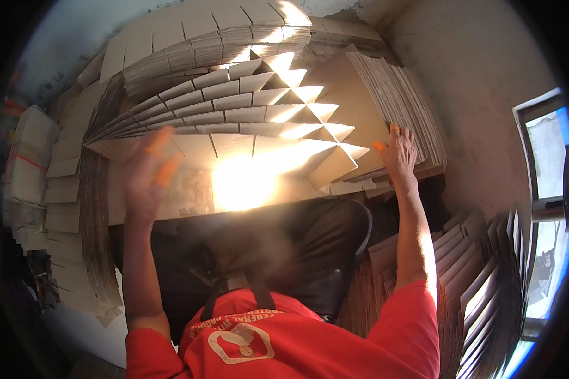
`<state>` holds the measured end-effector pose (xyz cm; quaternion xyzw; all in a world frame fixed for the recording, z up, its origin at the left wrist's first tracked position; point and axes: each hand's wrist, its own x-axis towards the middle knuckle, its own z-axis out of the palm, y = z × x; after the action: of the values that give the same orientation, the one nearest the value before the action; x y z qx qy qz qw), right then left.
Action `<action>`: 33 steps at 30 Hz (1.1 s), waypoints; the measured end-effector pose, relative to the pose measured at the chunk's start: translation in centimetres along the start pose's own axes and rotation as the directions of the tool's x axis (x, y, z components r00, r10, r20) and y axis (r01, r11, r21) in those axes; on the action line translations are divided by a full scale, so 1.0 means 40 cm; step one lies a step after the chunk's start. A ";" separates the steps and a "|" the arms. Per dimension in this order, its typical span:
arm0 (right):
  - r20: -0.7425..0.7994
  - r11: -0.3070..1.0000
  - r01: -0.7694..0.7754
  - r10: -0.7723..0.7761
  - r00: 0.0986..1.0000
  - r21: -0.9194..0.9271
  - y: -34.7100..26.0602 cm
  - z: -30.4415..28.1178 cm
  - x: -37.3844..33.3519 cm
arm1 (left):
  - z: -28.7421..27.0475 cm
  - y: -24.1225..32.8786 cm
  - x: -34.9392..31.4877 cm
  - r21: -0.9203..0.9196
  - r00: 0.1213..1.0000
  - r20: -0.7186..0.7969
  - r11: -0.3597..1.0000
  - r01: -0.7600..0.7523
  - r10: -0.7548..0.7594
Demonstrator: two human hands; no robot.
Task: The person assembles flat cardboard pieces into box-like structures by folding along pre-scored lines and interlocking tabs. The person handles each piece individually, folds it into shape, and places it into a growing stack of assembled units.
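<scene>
A grid of interlocked slotted cardboard strips (234, 104) lies in front of me, its rows fanned out to the left and crossed at the right by a diagonal strip. Near the grid's front left corner is my left hand (144, 174), blurred by motion, its orange-covered fingertips apart and nothing visible between them. My right hand (401, 153) rests at the near edge of a leaning stack of cardboard sheets (401, 104) on the right. Its thumb and forefinger, also covered in orange, are spread at the front sheet.
Behind the grid stands a long pile of slotted cardboard (202, 38). More cardboard stacks line the left (63, 189) and lower right (461, 271). Strong sunlight falls on the board (171, 189) before my lap. A window (547, 158) is in the right wall.
</scene>
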<state>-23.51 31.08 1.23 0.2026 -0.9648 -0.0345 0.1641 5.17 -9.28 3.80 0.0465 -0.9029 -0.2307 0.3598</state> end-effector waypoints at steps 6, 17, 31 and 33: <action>-0.008 0.964 -0.140 0.146 0.989 0.226 0.061 0.039 0.031 | 0.128 0.072 0.073 -0.020 0.969 0.190 0.988 -0.156 0.157; -0.054 0.679 -0.245 0.387 0.921 0.692 0.093 0.017 0.052 | 0.203 0.022 0.069 -0.022 0.925 0.134 0.934 -0.356 0.356; -0.183 0.301 0.146 0.098 0.978 0.942 -0.071 -0.425 0.027 | 0.183 0.082 0.029 -0.133 0.943 0.320 0.990 -0.051 0.092; -0.138 0.304 0.112 0.064 0.988 0.946 -0.123 -0.437 0.012 | 0.194 0.082 0.031 -0.130 0.945 0.315 0.990 -0.053 0.092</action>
<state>-16.29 26.37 17.22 0.2766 -0.7807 0.5541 0.0841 -0.70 -3.69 1.14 -0.0464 -0.9350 -0.2752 0.2189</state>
